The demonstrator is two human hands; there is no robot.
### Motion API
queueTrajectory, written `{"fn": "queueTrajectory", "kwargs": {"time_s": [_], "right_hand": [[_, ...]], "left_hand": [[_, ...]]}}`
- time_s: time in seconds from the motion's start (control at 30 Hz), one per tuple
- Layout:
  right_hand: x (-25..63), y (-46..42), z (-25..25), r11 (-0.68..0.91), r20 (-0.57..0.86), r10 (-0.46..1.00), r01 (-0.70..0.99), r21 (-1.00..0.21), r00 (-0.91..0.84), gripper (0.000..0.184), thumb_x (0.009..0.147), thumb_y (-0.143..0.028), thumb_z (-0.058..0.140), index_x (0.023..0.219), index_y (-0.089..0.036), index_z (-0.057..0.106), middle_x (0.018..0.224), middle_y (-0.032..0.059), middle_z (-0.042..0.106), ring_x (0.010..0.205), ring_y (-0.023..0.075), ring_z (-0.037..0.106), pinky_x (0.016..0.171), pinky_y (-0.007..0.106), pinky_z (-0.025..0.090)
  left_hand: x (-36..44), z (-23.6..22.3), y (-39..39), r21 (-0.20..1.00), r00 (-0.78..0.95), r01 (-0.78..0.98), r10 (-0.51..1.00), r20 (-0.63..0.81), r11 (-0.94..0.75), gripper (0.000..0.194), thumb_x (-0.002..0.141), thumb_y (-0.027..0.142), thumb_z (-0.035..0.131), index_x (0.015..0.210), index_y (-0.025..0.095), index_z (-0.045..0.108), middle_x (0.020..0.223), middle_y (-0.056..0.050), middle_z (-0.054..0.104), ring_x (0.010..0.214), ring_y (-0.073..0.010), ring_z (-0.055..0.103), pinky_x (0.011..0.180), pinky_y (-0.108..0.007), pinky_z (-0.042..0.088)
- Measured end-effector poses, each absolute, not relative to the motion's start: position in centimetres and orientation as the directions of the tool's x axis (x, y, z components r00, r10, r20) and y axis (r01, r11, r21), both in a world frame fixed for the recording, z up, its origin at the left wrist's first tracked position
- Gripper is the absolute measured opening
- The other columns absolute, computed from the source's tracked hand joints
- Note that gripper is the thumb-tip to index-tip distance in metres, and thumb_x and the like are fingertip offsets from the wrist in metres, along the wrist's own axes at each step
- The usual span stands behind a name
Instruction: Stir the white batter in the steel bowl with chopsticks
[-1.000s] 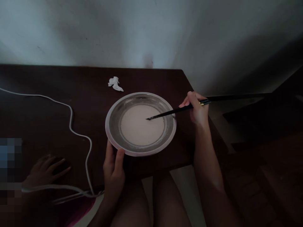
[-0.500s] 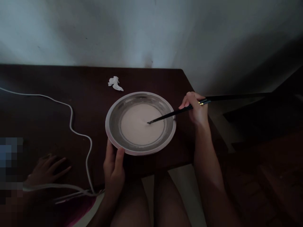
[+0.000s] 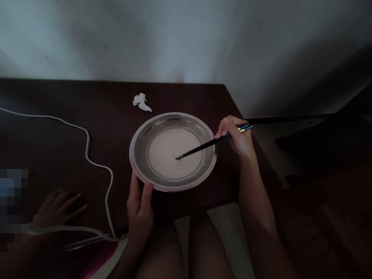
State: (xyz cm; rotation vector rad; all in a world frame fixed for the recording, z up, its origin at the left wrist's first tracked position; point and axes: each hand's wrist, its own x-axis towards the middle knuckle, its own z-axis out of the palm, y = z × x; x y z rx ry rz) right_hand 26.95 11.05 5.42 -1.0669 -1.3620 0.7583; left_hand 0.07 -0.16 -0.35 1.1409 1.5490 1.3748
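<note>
A wide metal bowl [image 3: 141,176] sits near the front edge of the dark table, with a pale, milky liquid [image 3: 165,149] covering its bottom. My left hand [image 3: 141,211] grips the bowl's rim at the near left, thumb on top and fingers underneath. Black chopsticks [image 3: 203,146] with gold bands and blue-green ends are pinched together in my right hand [image 3: 236,135], just right of the bowl. Their tips dip into the liquid near its middle.
A crumpled white tissue [image 3: 141,102] lies behind the bowl. A white cable [image 3: 87,143] winds across the table [image 3: 52,147] on the left. Another person's hand [image 3: 59,207] rests at the lower left. A pale wall [image 3: 180,38] stands behind the table.
My right hand has shifted slightly left, and the chopstick tips have moved left and nearer to me through the liquid. My left hand and the bowl have stayed nearly still.
</note>
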Motion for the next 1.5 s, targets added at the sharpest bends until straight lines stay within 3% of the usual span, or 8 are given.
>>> {"fn": "queueTrajectory", "kwargs": {"time_s": [0.1,0.3,0.5,0.73,0.9,1.13,1.33,1.5], "right_hand": [[26.38,10.94,5.54,0.369,0.386,0.921,0.205,-0.907,0.051,0.044,0.086,-0.055,0.064,0.055,-0.024,0.058,0.059,-0.0030,0.067,0.058,0.0118,0.063,0.065,0.031,0.050],[27.24,11.28,5.53,0.414,0.455,0.838,0.192,-0.890,0.301,0.050,0.087,-0.055,0.063,0.050,-0.024,0.052,0.049,-0.0044,0.058,0.049,0.0111,0.058,0.061,0.032,0.048],[26.48,10.97,5.49,0.391,0.405,0.914,0.188,-0.901,0.038,0.043,0.085,-0.054,0.066,0.056,-0.023,0.059,0.060,-0.0033,0.068,0.059,0.0117,0.064,0.065,0.030,0.049],[27.32,11.15,5.51,0.424,0.455,0.857,0.170,-0.890,0.242,0.047,0.088,-0.049,0.063,0.051,-0.023,0.053,0.051,-0.0050,0.060,0.051,0.0098,0.058,0.060,0.029,0.047],[26.65,10.88,5.55,0.383,0.392,0.920,0.172,-0.907,0.018,0.042,0.087,-0.051,0.065,0.056,-0.023,0.059,0.059,-0.0033,0.067,0.058,0.0109,0.063,0.063,0.029,0.049],[27.15,11.09,5.56,0.423,0.456,0.861,0.180,-0.888,0.224,0.045,0.089,-0.047,0.064,0.052,-0.023,0.055,0.052,-0.0050,0.063,0.052,0.0096,0.060,0.062,0.029,0.048],[26.51,10.80,5.68,0.388,0.397,0.918,0.183,-0.903,0.010,0.041,0.086,-0.051,0.066,0.057,-0.023,0.059,0.061,-0.0031,0.070,0.060,0.0113,0.066,0.064,0.029,0.049],[26.96,11.09,5.69,0.388,0.437,0.877,0.243,-0.889,0.201,0.044,0.086,-0.052,0.065,0.055,-0.023,0.057,0.057,-0.0043,0.068,0.056,0.0105,0.065,0.065,0.029,0.050]], "left_hand": [[0.04,-0.34,-0.16,0.991,-0.313,0.133,0.950,0.010,0.033,0.060,0.093,0.045,0.059,0.150,0.029,0.045,0.155,-0.002,0.048,0.147,-0.0250,0.038,0.123,-0.034,0.026],[0.17,-0.04,-0.15,0.988,-0.312,0.156,0.949,0.036,0.014,0.060,0.094,0.044,0.058,0.149,0.027,0.046,0.154,-0.003,0.049,0.147,-0.0260,0.038,0.122,-0.034,0.027],[0.19,-0.05,-0.15,0.990,-0.310,0.138,0.950,0.030,0.013,0.058,0.094,0.044,0.058,0.149,0.029,0.046,0.155,-0.002,0.048,0.147,-0.0244,0.038,0.122,-0.032,0.028],[0.21,-0.09,-0.11,0.992,-0.313,0.126,0.949,0.027,0.013,0.060,0.093,0.045,0.059,0.149,0.029,0.046,0.155,-0.002,0.048,0.147,-0.0251,0.038,0.123,-0.034,0.026],[0.11,-0.21,-0.15,0.991,-0.311,0.133,0.950,0.016,0.027,0.060,0.093,0.044,0.058,0.150,0.028,0.045,0.155,-0.004,0.048,0.147,-0.0256,0.038,0.123,-0.036,0.025],[-0.21,-0.95,-0.21,0.994,-0.294,0.109,0.956,0.020,0.013,0.062,0.093,0.043,0.059,0.151,0.028,0.043,0.156,-0.003,0.047,0.148,-0.0258,0.036,0.124,-0.037,0.024],[0.03,-0.32,-0.11,0.991,-0.306,0.129,0.952,0.019,0.021,0.060,0.093,0.044,0.058,0.150,0.029,0.044,0.156,-0.002,0.047,0.147,-0.0253,0.037,0.123,-0.036,0.026],[-0.15,-0.73,-0.19,0.993,-0.302,0.117,0.953,0.019,0.017,0.061,0.093,0.044,0.059,0.150,0.029,0.045,0.155,-0.003,0.048,0.148,-0.0257,0.037,0.124,-0.037,0.024]]}}
